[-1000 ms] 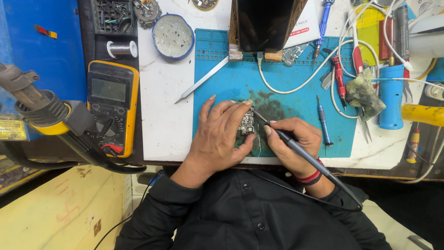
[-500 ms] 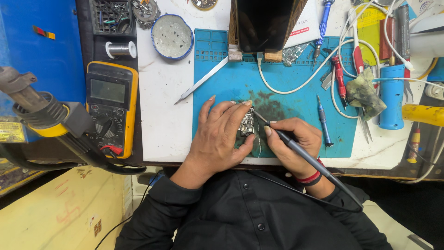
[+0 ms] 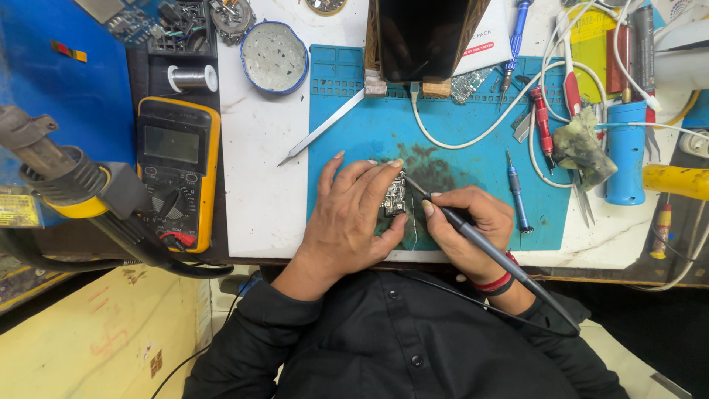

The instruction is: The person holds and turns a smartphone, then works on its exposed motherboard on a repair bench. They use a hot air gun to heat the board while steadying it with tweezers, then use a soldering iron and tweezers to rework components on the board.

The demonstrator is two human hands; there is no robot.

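Cluttered repair counter [image 3: 258, 185], blue mat [image 3: 473, 133]: left hand [image 3: 354, 214] pins small circuit board [image 3: 394, 198] flat at mat's near edge, steadying it; right hand [image 3: 465, 229], grip closed pen-style around soldering iron [image 3: 480, 240], tip at board.

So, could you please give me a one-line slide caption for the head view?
Left hand steadies a small circuit board on a blue mat while the right hand applies a soldering iron.

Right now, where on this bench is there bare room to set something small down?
The white strip between the multimeter and the blue mat, below the round tin. The mat's upper middle, under the white cable, is bare too. The right edge by the blue cylinder is crowded with tools and cables.
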